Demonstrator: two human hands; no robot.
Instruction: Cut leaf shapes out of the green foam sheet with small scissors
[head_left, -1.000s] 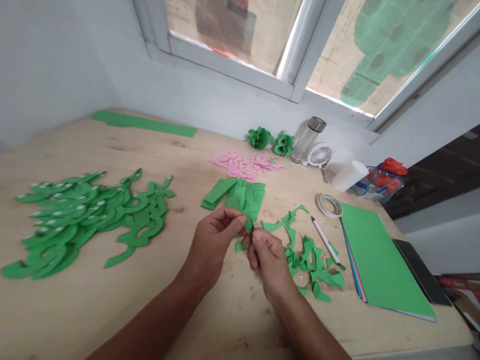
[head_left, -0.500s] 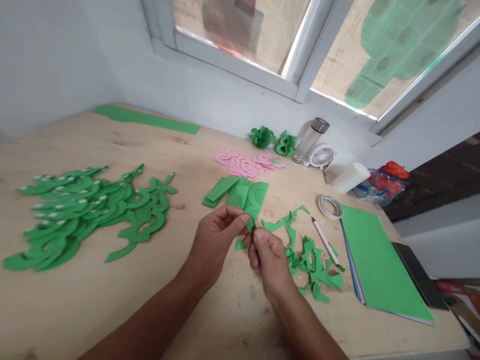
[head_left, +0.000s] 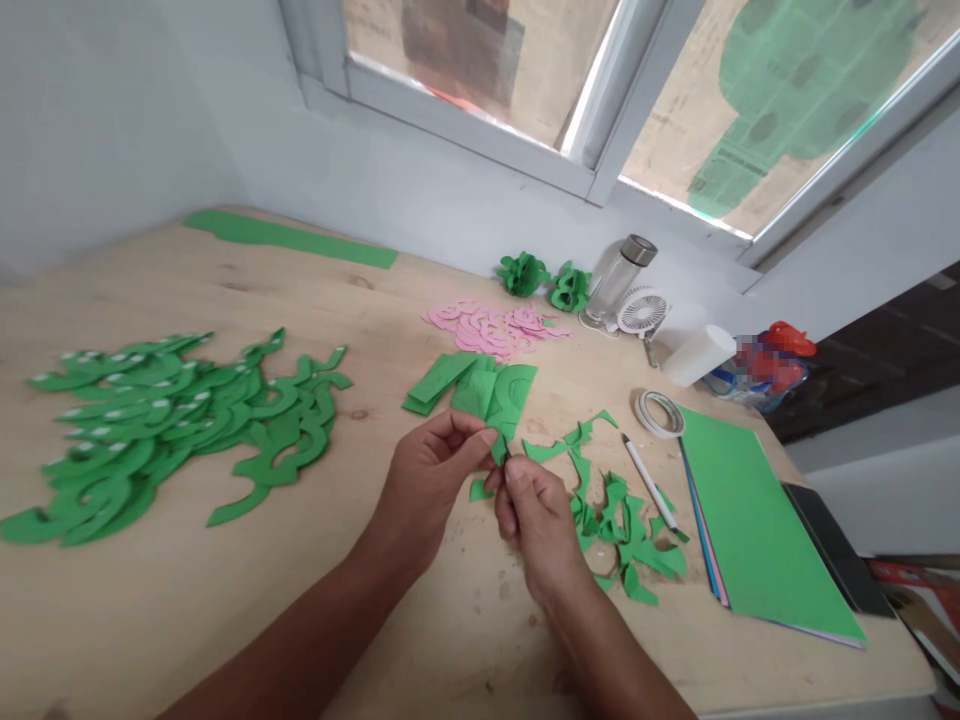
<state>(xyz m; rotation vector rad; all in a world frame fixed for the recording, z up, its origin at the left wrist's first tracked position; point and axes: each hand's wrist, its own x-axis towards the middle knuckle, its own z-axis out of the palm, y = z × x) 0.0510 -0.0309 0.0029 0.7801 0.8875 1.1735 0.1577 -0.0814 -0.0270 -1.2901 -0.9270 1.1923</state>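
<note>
My left hand pinches a small piece of green paper between thumb and forefinger. Close beside it, my right hand is closed round a dark, narrow-bladed tool that looks like scissors, mostly hidden in the fist. Its tip meets the green paper. Just beyond the fingers lie folded green paper pieces, one with a curved outline on it. Curled green offcuts are scattered to the right of my right hand.
A heap of curved green cut-outs covers the left of the table. Pink cut-outs, green paper balls, a bottle and a small fan stand behind. Rightward are a tape roll, a pen and green sheets.
The view has shifted very slightly. Both hands keep nearly the same position and grip, with the tool's tip still at the green paper.
</note>
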